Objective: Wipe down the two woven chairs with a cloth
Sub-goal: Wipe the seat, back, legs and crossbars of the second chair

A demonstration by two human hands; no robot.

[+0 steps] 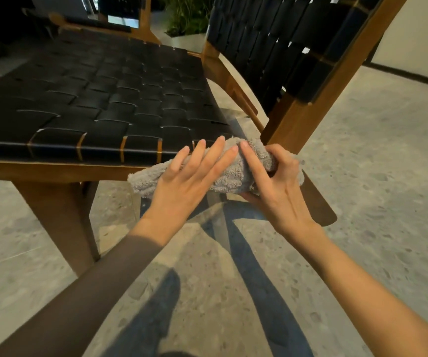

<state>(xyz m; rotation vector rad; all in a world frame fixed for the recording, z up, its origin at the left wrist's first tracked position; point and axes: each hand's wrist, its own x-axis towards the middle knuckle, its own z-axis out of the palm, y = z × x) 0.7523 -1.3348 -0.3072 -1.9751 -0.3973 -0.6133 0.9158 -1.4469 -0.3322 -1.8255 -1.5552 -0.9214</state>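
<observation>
A wooden chair (53,171) with a black woven seat (99,94) fills the left and centre, and its woven backrest (285,47) rises at the upper right. A grey fluffy cloth (228,176) is bunched just off the seat's near right corner. My left hand (189,176) lies flat on top of the cloth with its fingers spread. From the right side my right hand (277,181) grips the cloth, thumb underneath. Part of the cloth is hidden under both hands. A second chair's wooden frame (141,19) shows at the top, behind the seat.
Speckled grey stone floor (362,176) surrounds the chair. A green plant (184,14) stands at the far top centre. A pale wall with a dark skirting (413,76) runs along the upper right. My legs in dark trousers (259,292) are below the hands.
</observation>
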